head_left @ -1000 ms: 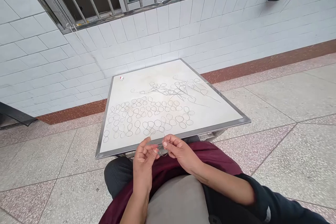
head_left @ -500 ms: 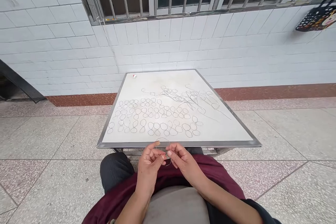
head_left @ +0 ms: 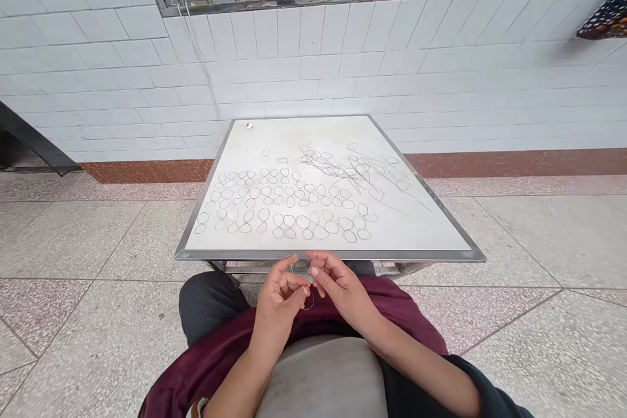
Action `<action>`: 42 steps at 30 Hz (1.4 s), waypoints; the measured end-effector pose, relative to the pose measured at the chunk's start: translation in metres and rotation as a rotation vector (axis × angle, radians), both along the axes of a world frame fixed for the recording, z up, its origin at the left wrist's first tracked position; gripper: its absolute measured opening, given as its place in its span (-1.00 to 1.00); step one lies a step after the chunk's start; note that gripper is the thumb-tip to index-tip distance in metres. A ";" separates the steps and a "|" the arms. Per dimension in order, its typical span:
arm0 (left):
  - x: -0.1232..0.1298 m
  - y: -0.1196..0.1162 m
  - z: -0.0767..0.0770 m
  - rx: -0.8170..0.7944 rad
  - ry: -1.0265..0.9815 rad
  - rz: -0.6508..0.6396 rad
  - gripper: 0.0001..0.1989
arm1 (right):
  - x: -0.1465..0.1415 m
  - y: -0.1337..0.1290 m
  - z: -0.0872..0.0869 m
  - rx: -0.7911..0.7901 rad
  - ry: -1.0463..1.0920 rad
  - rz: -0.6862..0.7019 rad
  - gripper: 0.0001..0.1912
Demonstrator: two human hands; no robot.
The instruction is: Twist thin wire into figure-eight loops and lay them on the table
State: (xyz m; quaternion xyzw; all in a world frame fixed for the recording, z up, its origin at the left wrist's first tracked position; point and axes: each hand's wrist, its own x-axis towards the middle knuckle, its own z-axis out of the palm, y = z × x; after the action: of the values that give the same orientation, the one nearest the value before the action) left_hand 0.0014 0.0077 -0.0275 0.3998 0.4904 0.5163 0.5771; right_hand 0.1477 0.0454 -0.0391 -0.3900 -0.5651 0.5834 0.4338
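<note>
Just in front of the table's near edge, my left hand (head_left: 280,297) pinches a thin looped wire (head_left: 308,306) between thumb and fingers. Part of the loop hangs below the fingertips and part rises above them. My right hand (head_left: 337,282) is right beside it, thumb and fingers pinched together on the same wire; the fingers hide where they meet it. On the white table (head_left: 421,235) lie rows of figure-eight wire loops (head_left: 289,227). Behind them, to the right, is a tangle of longer wires with looped ends (head_left: 337,166).
The table has a grey metal rim and stands near a white tiled wall (head_left: 313,72) with a barred window above. A small white and red object (head_left: 249,126) lies in the table's far left corner. A patterned bag (head_left: 605,18) hangs at the right.
The wire loop between my hands has turned, so less of its ring shows. My right fingers have shifted slightly on it. The camera view has tilted down a little.
</note>
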 end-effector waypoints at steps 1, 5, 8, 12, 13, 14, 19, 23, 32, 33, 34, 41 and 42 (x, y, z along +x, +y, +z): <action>0.001 -0.001 -0.001 0.003 0.007 0.002 -0.49 | 0.002 0.001 0.000 0.010 -0.029 0.002 -0.71; 0.004 -0.004 -0.002 0.007 0.031 -0.004 -0.48 | 0.008 0.007 0.006 0.115 -0.182 -0.014 -0.74; 0.008 -0.007 -0.002 0.016 0.046 -0.027 -0.46 | 0.009 0.013 0.009 0.101 -0.197 0.063 -0.76; 0.009 -0.009 -0.002 -0.014 0.035 -0.036 -0.41 | 0.006 0.018 0.008 -0.066 -0.098 0.138 -0.78; 0.009 -0.009 -0.002 -0.026 0.032 -0.036 -0.39 | 0.005 0.018 0.008 -0.089 -0.082 0.151 -0.79; 0.009 -0.009 -0.002 -0.038 0.029 -0.036 -0.38 | 0.004 0.018 0.008 -0.105 -0.066 0.167 -0.80; 0.008 -0.007 -0.001 -0.079 0.017 -0.068 -0.32 | 0.005 0.016 0.009 -0.135 0.022 0.183 -0.78; 0.008 -0.006 -0.002 -0.105 0.017 -0.104 -0.34 | 0.009 0.018 0.005 -0.194 0.079 0.172 -0.77; 0.004 -0.005 -0.010 -0.122 -0.030 -0.185 -0.41 | 0.018 0.021 -0.003 -0.112 0.008 0.223 -0.73; 0.004 -0.005 -0.010 -0.120 -0.024 -0.191 -0.42 | 0.019 0.021 -0.003 -0.090 -0.006 0.232 -0.73; 0.003 -0.005 -0.011 -0.117 -0.020 -0.196 -0.43 | 0.021 0.022 -0.002 -0.065 -0.026 0.241 -0.73; 0.003 -0.006 -0.011 -0.129 -0.096 -0.207 -0.48 | 0.028 0.024 0.001 0.129 -0.229 0.316 -0.70; 0.003 -0.006 -0.011 -0.127 -0.100 -0.207 -0.48 | 0.028 0.024 0.002 0.150 -0.255 0.318 -0.69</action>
State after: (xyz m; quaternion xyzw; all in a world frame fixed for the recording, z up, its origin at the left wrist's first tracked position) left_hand 0.0044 0.0013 -0.0388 0.3846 0.4488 0.4412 0.6753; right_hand 0.1759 0.0691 -0.0373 -0.3333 -0.7115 0.5468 0.2893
